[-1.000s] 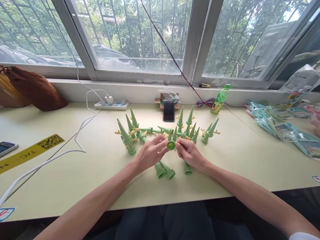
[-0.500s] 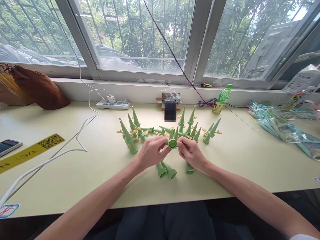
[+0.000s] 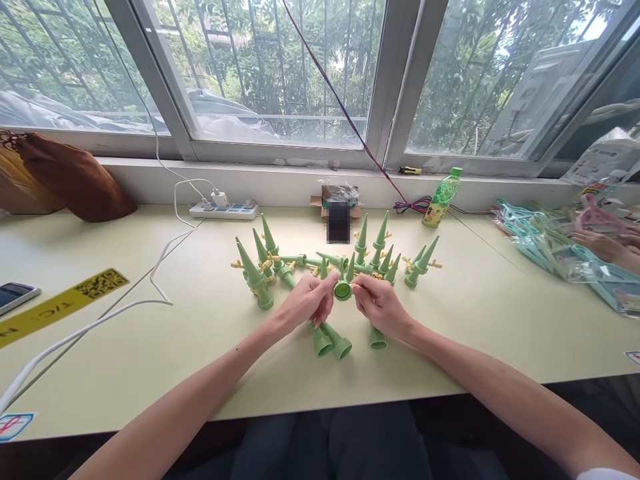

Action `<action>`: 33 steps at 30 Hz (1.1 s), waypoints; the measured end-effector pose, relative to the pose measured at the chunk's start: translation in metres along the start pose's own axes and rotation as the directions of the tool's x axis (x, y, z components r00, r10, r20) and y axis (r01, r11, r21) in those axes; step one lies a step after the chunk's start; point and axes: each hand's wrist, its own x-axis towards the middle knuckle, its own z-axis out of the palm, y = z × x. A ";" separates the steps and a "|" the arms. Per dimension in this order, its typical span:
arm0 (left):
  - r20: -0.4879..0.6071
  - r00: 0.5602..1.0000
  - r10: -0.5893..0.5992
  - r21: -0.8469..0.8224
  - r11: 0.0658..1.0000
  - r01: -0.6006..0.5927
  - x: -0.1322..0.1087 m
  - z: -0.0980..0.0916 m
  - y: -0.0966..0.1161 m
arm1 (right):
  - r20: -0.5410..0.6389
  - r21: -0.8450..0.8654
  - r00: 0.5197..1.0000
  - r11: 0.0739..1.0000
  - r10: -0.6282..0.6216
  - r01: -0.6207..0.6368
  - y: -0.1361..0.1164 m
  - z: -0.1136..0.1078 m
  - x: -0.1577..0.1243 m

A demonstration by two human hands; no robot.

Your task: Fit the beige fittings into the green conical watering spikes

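Now my left hand (image 3: 305,303) has re-set its fingertips on the green plastic cone-shaped spike (image 3: 343,289). My right hand (image 3: 380,303) pinches it too, above the pale tabletop (image 3: 150,347), so I judge handling continues. Three loose spikes (image 3: 339,347) lie near; roughly a dozen far spikes (image 3: 380,240) stand or lie beyond. One co-worker's hand (image 3: 605,245) appeared far right.

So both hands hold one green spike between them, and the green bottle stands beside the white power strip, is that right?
Not quite. The left hand and right hand do hold one green spike between them, but the head view shows the green bottle standing beside the coiled red and blue cables, well right of the white power strip.
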 end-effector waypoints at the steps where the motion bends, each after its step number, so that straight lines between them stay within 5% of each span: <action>1: 0.021 0.999 -0.025 -0.007 1.000 0.025 0.000 0.000 -0.001 | 0.004 -0.007 1.000 1.000 -0.004 0.004 0.000 0.000 0.000; 16: 0.208 0.978 -0.024 -0.094 0.995 0.045 0.002 -0.005 -0.008 | 0.025 -0.063 1.000 0.998 0.018 -0.016 0.000 -0.001 0.000; 23: 0.236 0.972 -0.020 -0.007 1.000 0.022 0.003 -0.009 -0.008 | 0.029 -0.049 0.999 0.998 0.031 -0.029 0.002 0.000 -0.001; 29: 0.188 0.977 0.105 0.202 0.969 -0.143 0.002 -0.007 -0.007 | 0.032 -0.040 0.998 0.998 0.055 -0.054 0.002 0.000 0.000; 33: 0.128 0.941 0.313 0.424 0.841 -0.338 0.001 -0.005 -0.009 | 0.031 -0.026 0.997 0.997 0.071 -0.070 0.002 0.000 0.001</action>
